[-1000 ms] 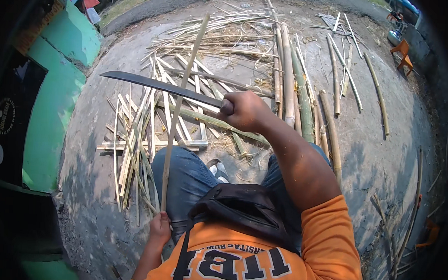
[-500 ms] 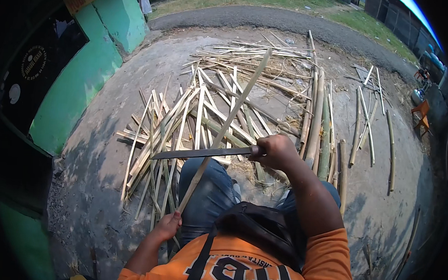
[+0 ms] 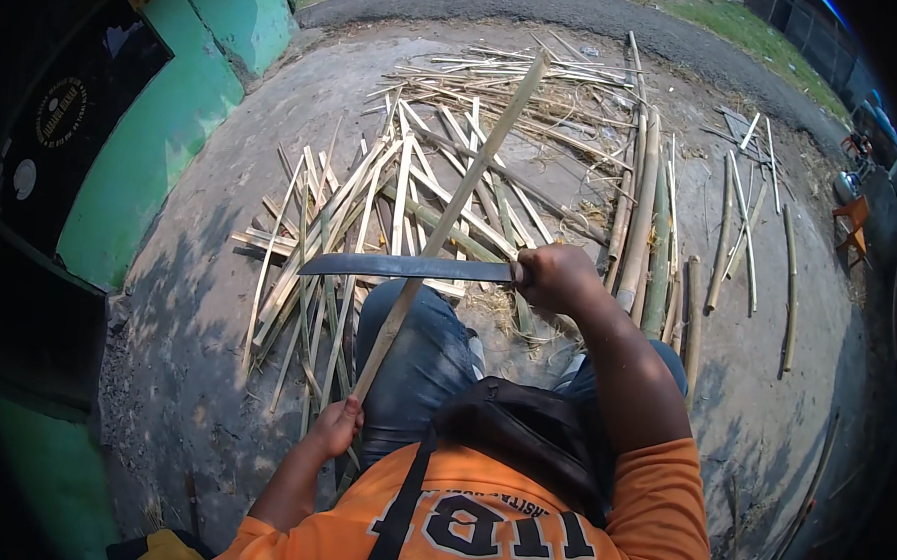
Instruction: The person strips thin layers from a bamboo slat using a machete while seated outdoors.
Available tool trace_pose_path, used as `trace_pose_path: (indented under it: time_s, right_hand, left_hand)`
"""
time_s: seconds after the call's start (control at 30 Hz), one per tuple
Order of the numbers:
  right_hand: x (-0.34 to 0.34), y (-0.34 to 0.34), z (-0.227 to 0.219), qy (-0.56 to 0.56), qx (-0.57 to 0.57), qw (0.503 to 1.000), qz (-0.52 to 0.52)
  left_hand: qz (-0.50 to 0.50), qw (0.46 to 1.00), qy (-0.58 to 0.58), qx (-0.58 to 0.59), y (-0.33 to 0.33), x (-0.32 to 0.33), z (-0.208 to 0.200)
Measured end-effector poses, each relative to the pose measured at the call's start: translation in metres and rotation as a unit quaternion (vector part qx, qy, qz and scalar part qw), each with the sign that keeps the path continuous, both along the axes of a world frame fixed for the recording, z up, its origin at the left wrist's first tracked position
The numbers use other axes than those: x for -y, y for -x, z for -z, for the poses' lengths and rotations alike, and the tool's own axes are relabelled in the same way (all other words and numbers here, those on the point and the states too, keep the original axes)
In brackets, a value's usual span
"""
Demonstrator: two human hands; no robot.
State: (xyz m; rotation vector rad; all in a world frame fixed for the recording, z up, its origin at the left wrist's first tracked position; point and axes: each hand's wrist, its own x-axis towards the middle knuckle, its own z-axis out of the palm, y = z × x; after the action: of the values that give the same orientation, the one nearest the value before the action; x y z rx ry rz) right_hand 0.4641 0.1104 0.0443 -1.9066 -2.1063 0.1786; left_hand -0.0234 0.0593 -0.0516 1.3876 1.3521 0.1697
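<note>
My right hand (image 3: 561, 277) is wrapped round the handle of a machete (image 3: 409, 267). The long dark blade points left and lies across a bamboo strip (image 3: 470, 179), over my left knee. Low on the left, my left hand (image 3: 336, 425) grips the lower end of that strip. From there the strip slants up and away to the right, its far end raised above the pile. Blade and strip cross and appear to touch. Just beyond my knees lies a heap of split bamboo strips (image 3: 372, 192), pale and crossing at many angles.
Whole bamboo poles (image 3: 644, 213) lie lengthwise right of the heap, with several thinner pieces (image 3: 737, 213) farther right. More strips (image 3: 518, 73) are stacked toward the road (image 3: 480, 19). A green wall (image 3: 123, 166) stands at left. An orange chair (image 3: 851, 228) is at far right.
The view has tilted down a little. The machete blade has moved slightly along the strip toward its far end and turned more level. Both hands keep their grips.
</note>
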Motion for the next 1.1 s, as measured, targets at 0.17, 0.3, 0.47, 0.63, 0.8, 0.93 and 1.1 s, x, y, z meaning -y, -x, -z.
trace_pose_path:
  time_s: [0.17, 0.3, 0.47, 0.63, 0.8, 0.93, 1.1]
  right_hand:
    - [0.000, -0.011, 0.012, -0.051, -0.024, 0.996, 0.063]
    - [0.004, -0.001, 0.001, -0.072, -0.050, 0.996, 0.000]
    - [-0.003, -0.014, 0.009, -0.028, -0.046, 0.996, 0.077]
    - [-0.003, -0.015, 0.007, -0.048, -0.076, 0.992, 0.093]
    - [0.004, 0.005, -0.010, -0.003, -0.027, 0.999, 0.018]
    - [-0.006, -0.030, 0.023, -0.017, -0.085, 0.991, 0.103]
    - [-0.007, -0.043, 0.016, 0.002, -0.114, 0.985, 0.130]
  left_hand:
    - [0.026, 1.000, -0.013, -0.005, -0.002, -0.002, -0.004]
    - [0.018, 1.000, -0.009, -0.001, -0.008, 0.003, -0.015]
    - [0.028, 0.999, -0.026, -0.023, -0.011, 0.002, -0.021]
    - [0.019, 0.999, -0.017, -0.034, -0.013, 0.004, -0.022]
    - [0.036, 0.994, -0.074, -0.076, -0.013, 0.009, -0.025]
    - [0.056, 0.982, -0.142, -0.107, -0.022, 0.009, -0.030]
    - [0.058, 0.983, -0.126, -0.116, -0.023, 0.006, -0.032]
